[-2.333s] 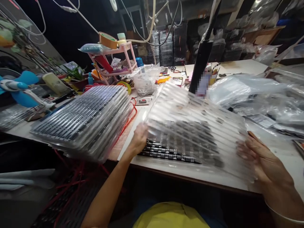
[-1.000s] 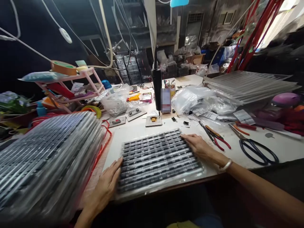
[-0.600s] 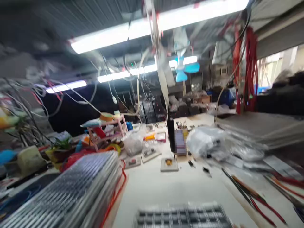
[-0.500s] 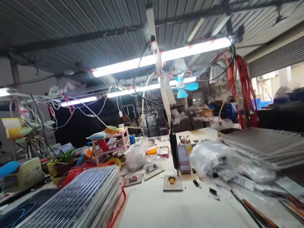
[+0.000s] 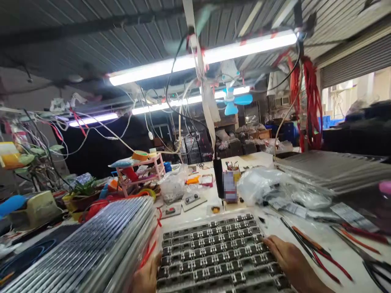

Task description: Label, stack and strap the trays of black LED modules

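Observation:
A clear plastic tray point(image 5: 214, 248) with rows of small black parts lies on the white table in front of me. My left hand point(image 5: 146, 276) grips its near left edge, low in the frame and partly cut off. My right hand point(image 5: 290, 260) rests with fingers spread on the tray's right side. To the left stands a tall stack of similar ribbed trays point(image 5: 91, 244).
Red-handled pliers point(image 5: 311, 248) lie right of the tray. Clear plastic bags point(image 5: 275, 187) and a second tray stack point(image 5: 332, 167) sit at the right. A black lamp post point(image 5: 218, 183), a pink rack point(image 5: 143, 171) and small fixtures stand behind.
The view swung up to the ceiling lights and came partway back down. The tray is now farther from me on the table, with both hands still on its sides.

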Demonstrator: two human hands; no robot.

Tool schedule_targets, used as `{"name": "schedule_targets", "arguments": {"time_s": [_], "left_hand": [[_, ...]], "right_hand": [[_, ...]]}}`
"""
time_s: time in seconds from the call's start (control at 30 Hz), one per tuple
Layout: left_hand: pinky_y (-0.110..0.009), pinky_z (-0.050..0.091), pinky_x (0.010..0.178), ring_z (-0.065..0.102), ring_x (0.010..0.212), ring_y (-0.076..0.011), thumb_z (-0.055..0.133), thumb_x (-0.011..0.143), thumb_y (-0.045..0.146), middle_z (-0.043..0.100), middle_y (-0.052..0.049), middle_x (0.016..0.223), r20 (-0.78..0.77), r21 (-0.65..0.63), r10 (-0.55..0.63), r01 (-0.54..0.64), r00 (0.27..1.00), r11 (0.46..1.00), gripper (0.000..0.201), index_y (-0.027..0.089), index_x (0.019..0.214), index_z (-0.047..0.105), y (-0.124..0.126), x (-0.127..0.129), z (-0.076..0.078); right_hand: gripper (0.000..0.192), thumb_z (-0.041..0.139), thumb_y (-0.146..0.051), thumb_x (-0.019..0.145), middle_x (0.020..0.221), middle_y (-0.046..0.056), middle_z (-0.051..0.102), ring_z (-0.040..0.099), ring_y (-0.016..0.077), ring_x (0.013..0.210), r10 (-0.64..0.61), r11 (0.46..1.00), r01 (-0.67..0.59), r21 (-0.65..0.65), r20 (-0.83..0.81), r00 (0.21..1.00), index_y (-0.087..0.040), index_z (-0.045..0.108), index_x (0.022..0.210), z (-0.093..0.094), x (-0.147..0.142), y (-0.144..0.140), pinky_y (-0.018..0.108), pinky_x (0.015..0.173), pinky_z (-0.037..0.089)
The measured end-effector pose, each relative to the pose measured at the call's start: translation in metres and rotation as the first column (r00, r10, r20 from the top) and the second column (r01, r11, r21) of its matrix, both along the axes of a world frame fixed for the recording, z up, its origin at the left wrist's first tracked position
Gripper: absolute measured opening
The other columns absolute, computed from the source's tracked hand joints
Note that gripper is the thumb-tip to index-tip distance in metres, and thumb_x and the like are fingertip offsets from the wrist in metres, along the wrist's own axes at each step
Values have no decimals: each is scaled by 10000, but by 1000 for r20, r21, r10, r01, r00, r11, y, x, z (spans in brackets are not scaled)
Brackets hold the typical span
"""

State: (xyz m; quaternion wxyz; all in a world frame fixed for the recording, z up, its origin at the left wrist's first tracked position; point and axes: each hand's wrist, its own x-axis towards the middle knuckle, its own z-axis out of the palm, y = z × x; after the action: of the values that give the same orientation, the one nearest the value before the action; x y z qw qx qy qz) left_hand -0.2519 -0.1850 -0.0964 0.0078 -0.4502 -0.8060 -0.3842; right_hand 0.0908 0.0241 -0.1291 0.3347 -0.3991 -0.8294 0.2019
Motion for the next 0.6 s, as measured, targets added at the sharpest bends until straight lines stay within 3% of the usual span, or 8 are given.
{"name": "schedule_targets", "arguments": {"time_s": [0.1, 0.2, 0.3, 0.4, 0.53, 0.6], "left_hand": [[-380, 534, 709, 683, 782, -288, 305, 873, 534, 724, -75, 737, 53, -193, 26, -15, 998, 981, 523, 251, 760, 730, 2, 7, -17], [-379, 518, 710, 682, 789, -285, 343, 870, 478, 717, -92, 752, 22, -356, 75, -62, 997, 932, 471, 191, 998, 693, 0, 17, -27], [-388, 501, 810, 664, 916, -269, 375, 869, 494, 713, -87, 893, 37, -384, -3, 17, 999, 923, 564, 156, 1300, 508, -14, 26, -35], [-399, 443, 942, 591, 1089, -252, 325, 900, 498, 662, -93, 1112, 18, -333, -91, 92, 996, 938, 560, 183, 1342, 464, -31, 33, -42], [-411, 458, 883, 615, 965, -258, 237, 946, 425, 671, -116, 975, -113, -458, -91, 29, 989, 888, 545, 149, 1379, 419, -29, 36, -43], [-433, 463, 844, 615, 915, -274, 232, 953, 387, 665, -129, 926, -238, -549, -125, -27, 963, 836, 535, 130, 1388, 408, -19, 36, -36]], "right_hand": [[420, 283, -418, 910, 611, 63, 665, 650, 256, 594, -47, 995, 68, -79, 241, 969, -269, 634, 735, -10, -1, -12, 343, 553, 475], [390, 299, -373, 930, 692, 124, 693, 672, 296, 683, -94, 984, 157, -88, 490, 866, -179, 637, 925, -17, 3, -24, 365, 603, 462], [483, 246, -387, 962, 815, 149, 713, 682, 295, 789, -82, 983, 158, -93, 545, 835, -101, 533, 1224, -19, 11, -33, 370, 661, 470], [525, 222, -398, 972, 859, 129, 718, 680, 269, 807, -93, 985, 159, -70, 561, 823, -99, 444, 1342, -18, 15, -38, 360, 685, 478], [516, 238, -362, 970, 853, 146, 713, 669, 274, 773, -126, 986, 166, -2, 644, 755, -77, 449, 1346, -11, 8, -35, 380, 685, 478], [497, 277, -316, 963, 1057, 207, 671, 635, 311, 935, -167, 985, 104, 137, 633, 756, -54, 428, 1357, -8, 2, -30, 441, 781, 458]]}}
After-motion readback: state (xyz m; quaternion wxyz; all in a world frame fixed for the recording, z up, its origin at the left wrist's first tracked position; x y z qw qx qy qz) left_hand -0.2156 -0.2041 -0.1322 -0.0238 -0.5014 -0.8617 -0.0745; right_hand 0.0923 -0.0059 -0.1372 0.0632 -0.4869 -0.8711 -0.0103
